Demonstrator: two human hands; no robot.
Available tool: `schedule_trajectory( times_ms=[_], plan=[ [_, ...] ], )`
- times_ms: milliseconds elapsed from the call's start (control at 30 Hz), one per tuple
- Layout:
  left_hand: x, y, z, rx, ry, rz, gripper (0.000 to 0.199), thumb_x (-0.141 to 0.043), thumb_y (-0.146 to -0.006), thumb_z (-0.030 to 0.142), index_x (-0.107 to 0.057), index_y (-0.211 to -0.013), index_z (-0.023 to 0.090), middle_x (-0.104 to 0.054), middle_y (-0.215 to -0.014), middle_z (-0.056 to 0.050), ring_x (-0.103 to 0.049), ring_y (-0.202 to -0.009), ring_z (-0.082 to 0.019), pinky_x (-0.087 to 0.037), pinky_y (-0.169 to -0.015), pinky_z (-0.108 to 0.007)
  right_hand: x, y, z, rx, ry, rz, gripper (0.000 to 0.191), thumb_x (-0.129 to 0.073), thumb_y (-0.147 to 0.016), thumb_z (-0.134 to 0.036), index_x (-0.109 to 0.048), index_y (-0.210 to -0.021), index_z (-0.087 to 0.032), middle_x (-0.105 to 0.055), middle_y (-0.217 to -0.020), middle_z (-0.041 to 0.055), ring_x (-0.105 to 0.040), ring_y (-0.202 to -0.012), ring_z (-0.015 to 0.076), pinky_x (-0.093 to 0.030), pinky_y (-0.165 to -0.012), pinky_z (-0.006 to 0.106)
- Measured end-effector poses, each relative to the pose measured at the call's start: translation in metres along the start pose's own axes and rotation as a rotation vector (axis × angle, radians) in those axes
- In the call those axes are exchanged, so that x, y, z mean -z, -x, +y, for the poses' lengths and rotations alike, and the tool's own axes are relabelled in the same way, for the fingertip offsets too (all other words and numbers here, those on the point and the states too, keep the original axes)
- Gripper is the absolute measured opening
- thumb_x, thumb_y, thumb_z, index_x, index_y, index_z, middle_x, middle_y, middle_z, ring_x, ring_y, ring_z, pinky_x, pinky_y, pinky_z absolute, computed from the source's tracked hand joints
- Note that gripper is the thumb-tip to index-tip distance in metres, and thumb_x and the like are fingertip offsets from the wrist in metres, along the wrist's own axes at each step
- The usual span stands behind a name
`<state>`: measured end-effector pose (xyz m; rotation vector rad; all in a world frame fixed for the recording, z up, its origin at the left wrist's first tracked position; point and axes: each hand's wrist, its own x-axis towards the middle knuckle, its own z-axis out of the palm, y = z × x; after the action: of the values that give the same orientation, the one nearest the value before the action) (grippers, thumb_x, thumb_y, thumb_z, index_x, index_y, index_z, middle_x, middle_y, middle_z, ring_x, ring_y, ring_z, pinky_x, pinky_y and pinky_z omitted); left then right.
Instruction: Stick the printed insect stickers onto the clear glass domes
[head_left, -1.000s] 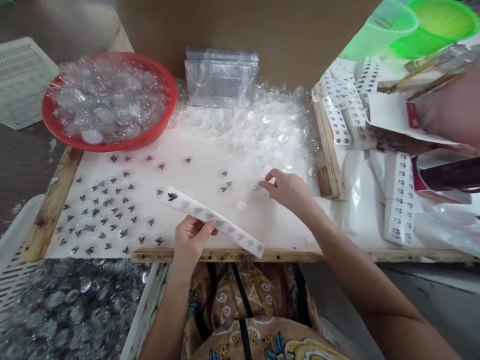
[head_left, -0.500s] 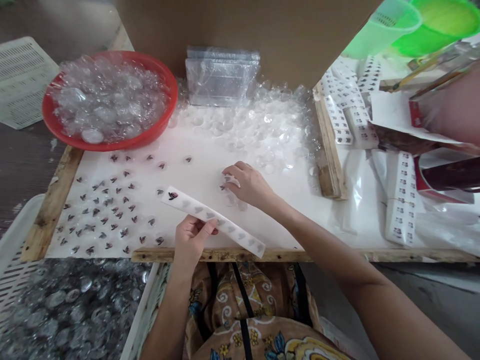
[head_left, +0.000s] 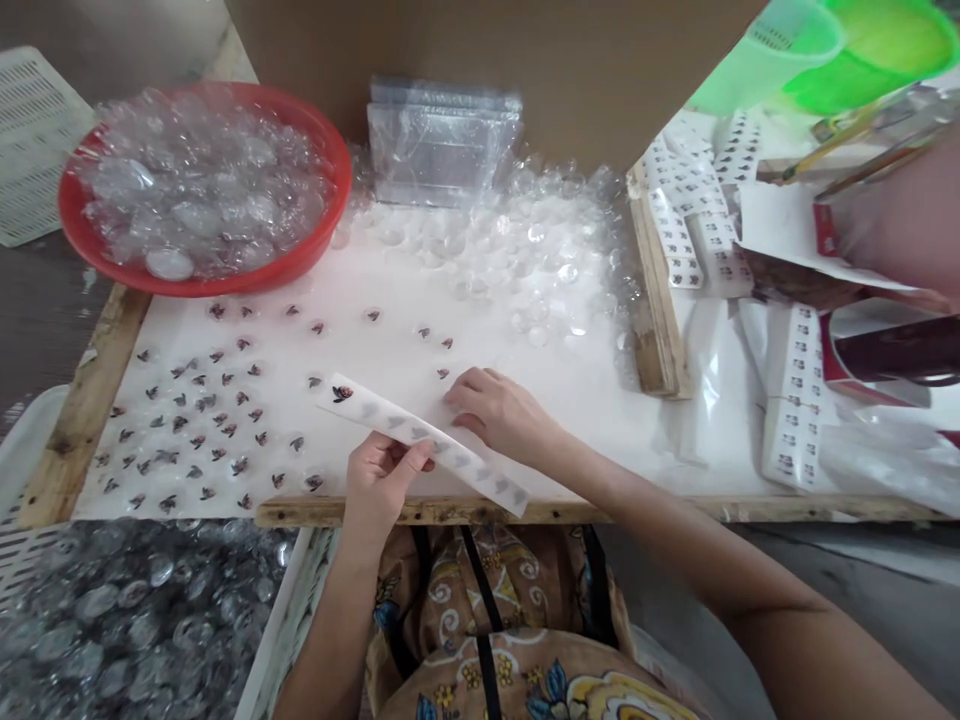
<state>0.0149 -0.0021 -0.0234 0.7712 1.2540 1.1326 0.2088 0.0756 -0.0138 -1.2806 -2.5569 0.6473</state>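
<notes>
A narrow white strip of stickers (head_left: 390,420) is pinched in my left hand (head_left: 386,475), thumb on top. One dark, reddish leaf-like print shows at its upper left end; the other prints look faint grey. My right hand (head_left: 499,412) is low over the white tabletop, fingers bent and thumb a little apart. Whatever lies beneath its palm is hidden. Just beyond its fingertips lies a clear disc bearing a sticker (head_left: 442,373), with two more farther back. Many similar stickered discs (head_left: 217,405) are spread across the left of the table.
A red basin (head_left: 330,235) heaped with clear wrapped pieces stands back left. Loose clear discs (head_left: 536,235) cover the back middle. Wooden strips (head_left: 660,330) edge the surface. Sticker sheets (head_left: 791,400) lie right. A crate of clear pieces (head_left: 97,630) sits below left.
My right hand has drawn slightly back toward me and right, leaving several stickered discs exposed beyond it. My left hand keeps the strip almost in place. The view has shifted slightly.
</notes>
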Motion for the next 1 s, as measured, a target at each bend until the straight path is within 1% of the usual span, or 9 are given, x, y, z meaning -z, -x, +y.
schedule_trajectory(
  times_ms=[100,167,267,367,533,667,733,833,1000],
  plan=[
    [0.0,0.0,0.001,-0.007,-0.015,0.0,0.018,-0.079,-0.079,0.032,-0.072,-0.083,0.016,-0.07,-0.069,0.0,-0.066,-0.064,-0.014,-0.056,-0.064,-0.024,-0.009,0.005,-0.005,-0.012,0.039,0.001,0.013,-0.054,-0.095,-0.016,-0.066,-0.099,-0.016,-0.065,-0.104,0.0143,-0.059,-0.092,0.0232,-0.047,-0.076,0.034],
    [0.0,0.0,0.0,-0.02,-0.027,0.004,0.018,-0.079,-0.079,0.033,-0.072,-0.083,0.016,-0.07,-0.068,0.0,-0.067,-0.063,-0.014,-0.056,-0.064,-0.024,-0.01,0.001,-0.007,-0.023,-0.011,0.014,0.017,-0.05,-0.096,-0.017,-0.065,-0.103,-0.013,-0.066,-0.103,0.0154,-0.06,-0.091,0.0237,-0.048,-0.077,0.035],
    [0.0,-0.002,-0.002,-0.043,-0.051,0.031,0.02,-0.08,-0.078,0.034,-0.072,-0.082,0.016,-0.07,-0.066,-0.001,-0.067,-0.062,-0.015,-0.055,-0.062,-0.024,-0.007,-0.007,-0.008,-0.106,-0.184,0.022,0.021,-0.05,-0.095,-0.014,-0.064,-0.11,-0.013,-0.071,-0.096,0.0109,-0.064,-0.082,0.0196,-0.049,-0.075,0.032],
    [0.0,-0.002,-0.004,-0.059,-0.043,0.044,0.022,-0.08,-0.077,0.035,-0.073,-0.082,0.016,-0.07,-0.066,-0.001,-0.067,-0.061,-0.015,-0.056,-0.061,-0.025,-0.001,-0.009,-0.003,-0.203,-0.279,0.025,0.019,-0.057,-0.091,-0.015,-0.067,-0.108,-0.016,-0.072,-0.093,0.0067,-0.064,-0.075,0.016,-0.049,-0.072,0.029],
    [0.0,-0.002,-0.002,-0.033,-0.02,0.015,0.021,-0.08,-0.077,0.035,-0.073,-0.082,0.016,-0.07,-0.067,-0.001,-0.067,-0.061,-0.015,-0.057,-0.062,-0.025,0.006,0.013,0.006,-0.234,-0.152,0.139,0.016,-0.065,-0.09,-0.024,-0.071,-0.105,-0.019,-0.067,-0.107,0.0094,-0.064,-0.077,0.0166,-0.051,-0.072,0.031],
    [0.0,-0.002,0.001,-0.015,-0.028,0.002,0.019,-0.08,-0.077,0.033,-0.073,-0.084,0.016,-0.07,-0.068,0.0,-0.067,-0.064,-0.015,-0.057,-0.064,-0.026,-0.003,0.035,0.012,-0.18,-0.018,0.142,0.02,-0.066,-0.089,-0.023,-0.069,-0.109,-0.021,-0.063,-0.109,0.0129,-0.063,-0.098,0.0263,-0.054,-0.078,0.038],
    [-0.001,-0.002,0.002,-0.012,-0.034,0.001,0.02,-0.08,-0.077,0.033,-0.072,-0.083,0.016,-0.07,-0.068,-0.001,-0.068,-0.065,-0.016,-0.057,-0.064,-0.027,-0.01,0.04,0.015,-0.16,-0.002,0.147,0.018,-0.061,-0.092,-0.022,-0.07,-0.108,-0.022,-0.063,-0.107,0.0133,-0.061,-0.101,0.027,-0.054,-0.081,0.04],
    [-0.001,-0.002,0.0,-0.012,-0.028,0.006,0.022,-0.08,-0.076,0.035,-0.072,-0.082,0.016,-0.07,-0.068,-0.001,-0.068,-0.064,-0.016,-0.058,-0.064,-0.027,-0.011,0.038,0.016,-0.161,-0.056,0.166,0.02,-0.055,-0.095,-0.023,-0.07,-0.107,-0.02,-0.065,-0.104,0.013,-0.064,-0.092,0.0239,-0.054,-0.078,0.038],
    [-0.001,-0.002,-0.001,-0.033,-0.032,0.025,0.023,-0.08,-0.075,0.036,-0.072,-0.082,0.016,-0.069,-0.067,-0.001,-0.068,-0.063,-0.016,-0.057,-0.063,-0.027,0.0,0.028,0.016,-0.294,-0.266,0.144,0.024,-0.05,-0.094,-0.019,-0.07,-0.108,-0.021,-0.074,-0.094,0.006,-0.068,-0.078,0.0173,-0.05,-0.071,0.03]
  ],
)
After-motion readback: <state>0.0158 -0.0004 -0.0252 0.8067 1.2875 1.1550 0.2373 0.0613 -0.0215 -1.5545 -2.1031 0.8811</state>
